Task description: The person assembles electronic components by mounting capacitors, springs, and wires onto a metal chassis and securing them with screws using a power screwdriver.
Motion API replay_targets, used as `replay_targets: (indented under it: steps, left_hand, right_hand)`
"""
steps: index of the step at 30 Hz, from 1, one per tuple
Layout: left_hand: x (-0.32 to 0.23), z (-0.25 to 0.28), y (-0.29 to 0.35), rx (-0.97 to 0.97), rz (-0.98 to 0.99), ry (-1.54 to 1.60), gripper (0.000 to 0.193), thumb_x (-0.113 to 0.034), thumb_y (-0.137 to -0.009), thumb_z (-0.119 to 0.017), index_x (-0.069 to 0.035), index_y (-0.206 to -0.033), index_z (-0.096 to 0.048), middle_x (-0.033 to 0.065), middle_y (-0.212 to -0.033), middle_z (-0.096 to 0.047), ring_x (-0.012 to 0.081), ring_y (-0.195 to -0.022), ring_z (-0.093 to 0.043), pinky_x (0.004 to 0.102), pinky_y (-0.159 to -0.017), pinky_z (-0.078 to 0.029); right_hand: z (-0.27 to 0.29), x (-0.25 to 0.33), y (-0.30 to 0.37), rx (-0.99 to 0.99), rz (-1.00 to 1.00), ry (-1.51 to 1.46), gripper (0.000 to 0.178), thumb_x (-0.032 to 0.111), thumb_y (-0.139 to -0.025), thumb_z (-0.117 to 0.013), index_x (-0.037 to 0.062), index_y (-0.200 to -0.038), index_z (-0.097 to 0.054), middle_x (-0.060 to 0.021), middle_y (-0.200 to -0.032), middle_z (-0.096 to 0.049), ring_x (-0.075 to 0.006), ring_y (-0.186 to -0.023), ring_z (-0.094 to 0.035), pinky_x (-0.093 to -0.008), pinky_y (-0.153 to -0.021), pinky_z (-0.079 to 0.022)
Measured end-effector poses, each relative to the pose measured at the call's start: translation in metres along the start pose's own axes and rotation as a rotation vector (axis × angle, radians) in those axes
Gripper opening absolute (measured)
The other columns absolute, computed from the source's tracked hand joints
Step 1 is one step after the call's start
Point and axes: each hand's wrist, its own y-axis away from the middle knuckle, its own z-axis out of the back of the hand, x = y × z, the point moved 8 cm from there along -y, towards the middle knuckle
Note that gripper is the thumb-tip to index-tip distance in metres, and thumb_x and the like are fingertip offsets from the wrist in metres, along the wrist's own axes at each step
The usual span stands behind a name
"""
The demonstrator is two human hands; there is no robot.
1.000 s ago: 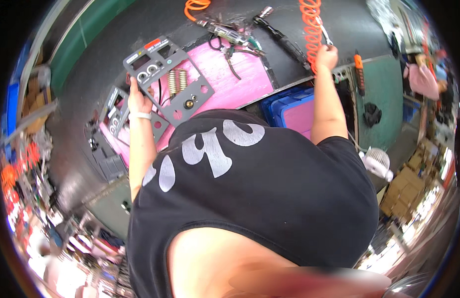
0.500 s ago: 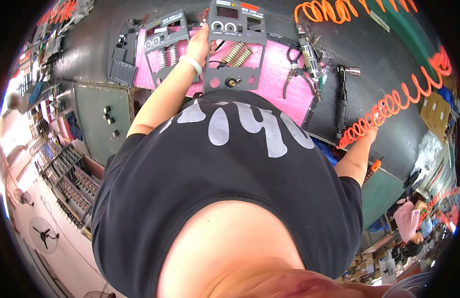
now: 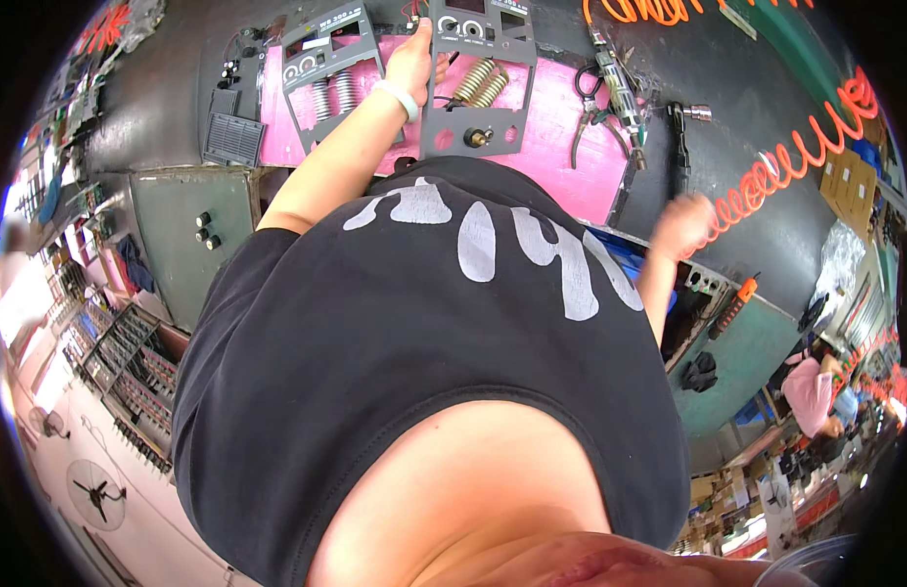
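— Hands first: what has each got?
— Left hand grips the edge of a grey panel lying on the pink mat, fingers curled round it. Right hand is blurred beside the orange hose; whether it is open or closed, I cannot tell.
— Containers?
— A blue bin under the bench edge, contents hidden.
— Surface, room?
— Dark bench, second panel, pliers; a workshop with racks at left.

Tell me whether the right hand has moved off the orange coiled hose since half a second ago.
Yes. The right hand has let go and drawn toward the pink mat, left of the orange coiled hose.
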Motion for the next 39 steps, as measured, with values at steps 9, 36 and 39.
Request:
replay_targets:
  steps: [9, 36, 39]
  left_hand:
    - [0.001, -0.002, -0.001, -0.052, -0.072, -0.046, 0.039, -0.045, -0.091, -0.045, -0.009, -0.077, -0.054, -0.0001, -0.06, -0.047, 0.0106, -0.048, -0.038, 0.0255, -0.045, -0.031]
    - [0.003, -0.009, -0.011, 0.042, 0.051, 0.007, 0.045, -0.047, -0.093, -0.036, -0.009, -0.073, -0.049, 0.0016, -0.059, -0.042, 0.0112, -0.046, -0.035, 0.0259, -0.042, -0.027]
    - [0.005, -0.008, -0.009, -0.017, 0.082, 0.01, 0.045, -0.046, -0.093, -0.035, -0.009, -0.07, -0.047, 0.0013, -0.057, -0.039, 0.011, -0.046, -0.033, 0.0261, -0.042, -0.024]
  right_hand:
    - [-0.295, 0.111, 0.04, 0.347, -0.024, 0.377, 0.028, 0.027, -0.091, -0.044, 0.0027, -0.086, -0.057, -0.0201, -0.07, -0.06, -0.0387, -0.067, -0.058, -0.0443, -0.06, -0.045]
    - [-0.317, 0.094, 0.022, 0.325, -0.087, 0.52, 0.034, 0.029, -0.093, -0.039, -0.001, -0.087, -0.055, -0.0244, -0.073, -0.059, -0.0412, -0.07, -0.059, -0.0455, -0.061, -0.044]
    - [-0.312, 0.097, 0.017, 0.298, -0.122, 0.428, 0.034, 0.029, -0.093, -0.039, -0.0002, -0.087, -0.054, -0.0246, -0.072, -0.059, -0.0421, -0.07, -0.058, -0.0461, -0.061, -0.044]
